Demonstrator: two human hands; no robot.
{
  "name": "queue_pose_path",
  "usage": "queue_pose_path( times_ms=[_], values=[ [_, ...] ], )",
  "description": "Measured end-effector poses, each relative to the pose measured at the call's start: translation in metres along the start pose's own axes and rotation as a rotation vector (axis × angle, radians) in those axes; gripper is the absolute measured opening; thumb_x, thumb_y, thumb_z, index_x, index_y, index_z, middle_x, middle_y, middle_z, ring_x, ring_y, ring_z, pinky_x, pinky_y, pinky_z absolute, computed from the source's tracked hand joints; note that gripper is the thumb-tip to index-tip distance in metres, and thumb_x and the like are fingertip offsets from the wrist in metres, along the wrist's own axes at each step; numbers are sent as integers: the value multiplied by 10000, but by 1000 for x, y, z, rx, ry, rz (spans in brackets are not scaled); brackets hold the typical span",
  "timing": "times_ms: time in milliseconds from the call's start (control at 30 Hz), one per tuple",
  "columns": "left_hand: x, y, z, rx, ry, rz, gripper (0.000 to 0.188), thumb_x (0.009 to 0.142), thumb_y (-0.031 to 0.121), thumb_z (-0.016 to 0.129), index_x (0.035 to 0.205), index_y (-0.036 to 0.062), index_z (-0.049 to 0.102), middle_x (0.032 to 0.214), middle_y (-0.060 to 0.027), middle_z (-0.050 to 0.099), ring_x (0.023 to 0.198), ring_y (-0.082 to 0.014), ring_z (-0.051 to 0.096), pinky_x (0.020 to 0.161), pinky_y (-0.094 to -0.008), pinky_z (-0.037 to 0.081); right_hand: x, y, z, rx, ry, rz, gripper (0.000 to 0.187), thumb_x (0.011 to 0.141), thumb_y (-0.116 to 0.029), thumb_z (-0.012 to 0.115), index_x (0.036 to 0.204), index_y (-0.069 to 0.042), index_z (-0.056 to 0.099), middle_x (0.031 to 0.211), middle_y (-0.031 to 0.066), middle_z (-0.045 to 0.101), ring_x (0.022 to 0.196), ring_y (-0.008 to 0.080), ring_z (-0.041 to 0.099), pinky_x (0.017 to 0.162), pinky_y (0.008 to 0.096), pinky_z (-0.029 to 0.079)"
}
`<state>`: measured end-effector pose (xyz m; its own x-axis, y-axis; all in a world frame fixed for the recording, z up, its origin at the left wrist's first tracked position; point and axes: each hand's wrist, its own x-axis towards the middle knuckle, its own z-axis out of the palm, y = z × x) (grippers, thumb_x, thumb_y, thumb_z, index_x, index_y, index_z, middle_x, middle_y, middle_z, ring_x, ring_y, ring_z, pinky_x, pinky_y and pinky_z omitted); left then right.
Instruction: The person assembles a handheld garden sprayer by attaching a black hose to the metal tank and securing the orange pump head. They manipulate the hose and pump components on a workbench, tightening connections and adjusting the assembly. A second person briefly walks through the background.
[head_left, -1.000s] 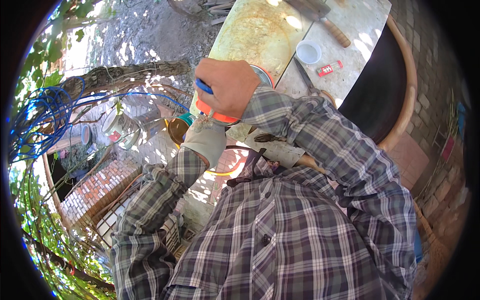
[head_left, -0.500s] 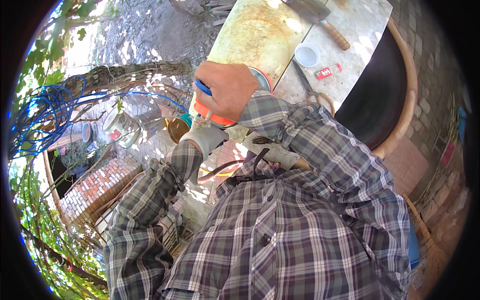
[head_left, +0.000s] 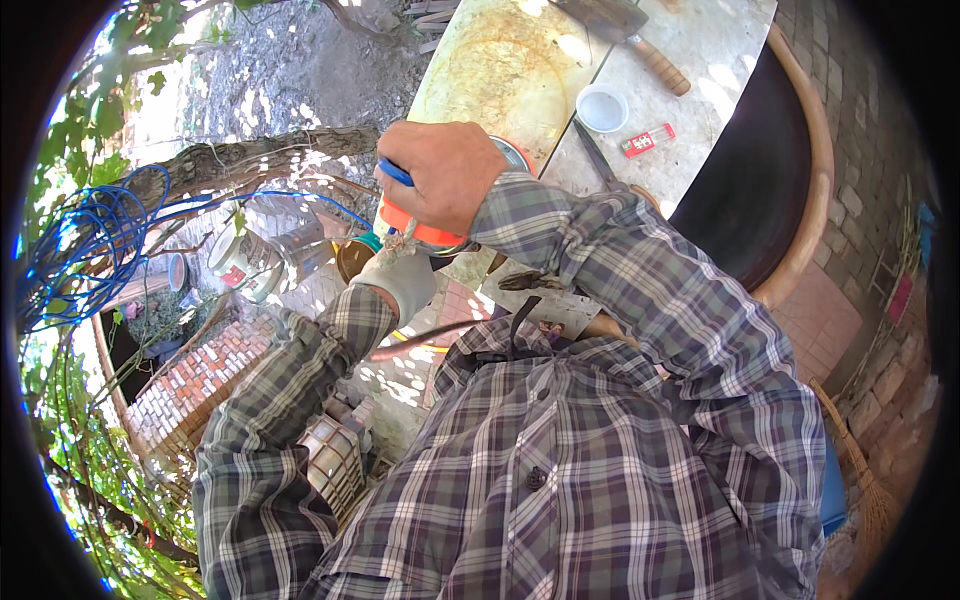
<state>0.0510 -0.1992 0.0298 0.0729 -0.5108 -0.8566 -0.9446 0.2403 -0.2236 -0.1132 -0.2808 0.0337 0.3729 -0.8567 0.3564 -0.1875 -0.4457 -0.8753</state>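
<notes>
your right hand (head_left: pixel 447 172) is bare and closed in a fist, with a blue handle (head_left: pixel 395 172) showing at its thumb side; how far the fingers wrap underneath, you can't see from here. your left hand (head_left: pixel 402 283), in a pale glove, is just nearer to you, up against a frayed tuft (head_left: pixel 400 244). its fingers are hidden, so i cannot tell how far they are closed or whether they grip it. an orange band (head_left: pixel 437 236) shows just below your right fist, at the near left edge of the worktop (head_left: pixel 500 75).

to work well here, hold the blue handle firmly with a straight wrist and let the gloved left hand steady the tuft, its fingers clear of whatever the fist covers. your two hands sit very close, so small, slow moves look safer than a hard pull. mind your right sleeve too: it lies over the near end of the scissors (head_left: pixel 597 153). the white bowl (head_left: pixel 602 107) and the small red-and-clear box (head_left: pixel 648 140) stand farther right, well apart from both hands.
</notes>
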Motion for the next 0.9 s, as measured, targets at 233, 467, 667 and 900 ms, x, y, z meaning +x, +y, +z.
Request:
queue_pose_path(
  times_ms=[233,467,667,900],
  values=[
    [-2,-16,18,591,230,338,287,853,189,567,1044,13,690,1016,-198,691,951,-350,670,829,-457,519,5,-18,0,-59,-157,53,269,871,-355,612,934,-98,658,964,80,657,883,314,663,712,461,526],
    [21,-11,25,308,117,233,264,836,195,585,1003,27,703,950,-188,698,882,-347,672,778,-456,516,-2,-5,4,-25,-7,-28,185,889,-267,585,880,-83,566,835,94,584,746,347,601,626,460,478],
    [29,-20,32,215,-28,240,245,822,200,600,968,40,715,893,-180,704,822,-344,675,734,-456,513,-4,-11,10,-7,18,-22,187,902,-262,571,877,-77,583,842,105,595,756,357,604,633,458,482],
    [11,-4,6,607,-155,390,225,835,154,580,936,25,735,988,-175,704,953,-335,679,818,-436,534,-2,-10,8,-19,19,-57,200,907,-265,570,853,-72,572,811,102,579,723,361,595,611,455,478]
  ],
)
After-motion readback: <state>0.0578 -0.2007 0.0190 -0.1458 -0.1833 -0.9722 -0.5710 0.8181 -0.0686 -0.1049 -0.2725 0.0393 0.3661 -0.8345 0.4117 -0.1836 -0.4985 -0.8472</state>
